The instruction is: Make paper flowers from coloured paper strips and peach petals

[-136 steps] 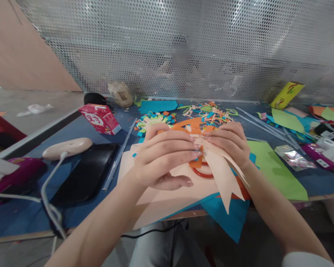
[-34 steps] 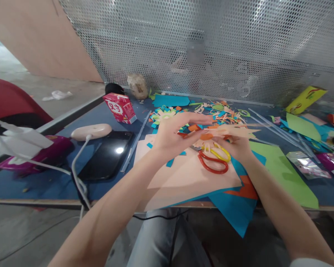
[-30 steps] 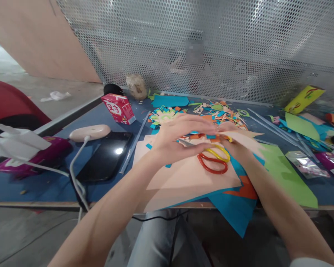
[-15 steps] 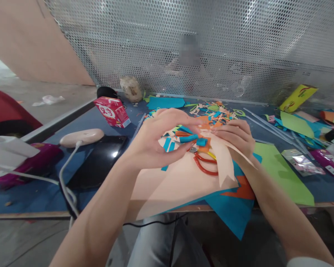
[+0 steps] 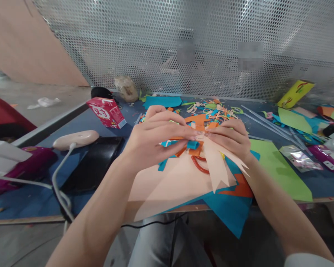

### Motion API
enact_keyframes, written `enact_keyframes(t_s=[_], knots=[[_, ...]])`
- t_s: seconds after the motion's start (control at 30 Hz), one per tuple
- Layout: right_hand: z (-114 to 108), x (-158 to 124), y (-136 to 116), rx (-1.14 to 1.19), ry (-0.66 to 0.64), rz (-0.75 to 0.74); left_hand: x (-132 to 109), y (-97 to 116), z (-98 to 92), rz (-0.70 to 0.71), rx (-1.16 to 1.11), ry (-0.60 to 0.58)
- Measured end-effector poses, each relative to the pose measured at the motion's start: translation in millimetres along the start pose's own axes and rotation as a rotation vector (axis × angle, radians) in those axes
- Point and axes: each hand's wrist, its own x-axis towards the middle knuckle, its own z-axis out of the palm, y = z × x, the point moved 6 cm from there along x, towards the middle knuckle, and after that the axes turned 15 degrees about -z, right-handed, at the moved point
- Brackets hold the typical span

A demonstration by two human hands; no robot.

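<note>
A paper bow (image 5: 217, 163) of cream, orange and blue strips is held between my two hands above the sheets. My left hand (image 5: 161, 135) pinches its middle, thumb below and fingers above, beside a small blue curl (image 5: 193, 144). From the other side, the closed fingertips of my right hand (image 5: 230, 137) grip the same middle. Two notched cream tails hang from the bow. Beneath it lie scissors, with a red handle (image 5: 198, 165) showing and the blades hidden. They rest on a cream paper sheet (image 5: 153, 189), with blue strips (image 5: 163, 164) by my left thumb.
Paper scraps (image 5: 211, 108) litter the table's back, before a perforated metal screen (image 5: 144, 44). On the left are a pink box (image 5: 107, 112), a white cabled device (image 5: 76, 140) and a black tablet-like slab (image 5: 93, 165). Green paper (image 5: 281, 168) and a yellow box (image 5: 296, 94) are on the right.
My left fingers have come down and right onto the bow's middle, meeting my right fingertips. The bow has shifted slightly left, and more of the scissors is covered.
</note>
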Motion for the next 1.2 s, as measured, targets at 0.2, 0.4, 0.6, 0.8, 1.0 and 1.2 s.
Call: enact_keyframes(t_s=[0.2,0.4,0.6,0.8,1.0,1.2], knots=[[-2,6,-5,-0.05,-0.005,-0.078,-5,12,-0.7,0.244,0.164,0.099],[-3,7,-7,-0.039,0.015,-0.098,-4,12,-3.4,0.273,0.039,0.09],[-4,5,-6,-0.04,0.036,-0.065,-4,7,1.7,0.211,0.069,0.029],[-3,3,-3,-0.053,0.032,-0.046,-11,24,2.9,0.426,0.26,0.084],[-4,6,-3,-0.064,0.043,-0.05,-9,27,3.0,0.407,0.24,0.066],[-3,5,-1,-0.027,0.032,-0.016,-10,26,4.0,0.385,0.251,0.042]])
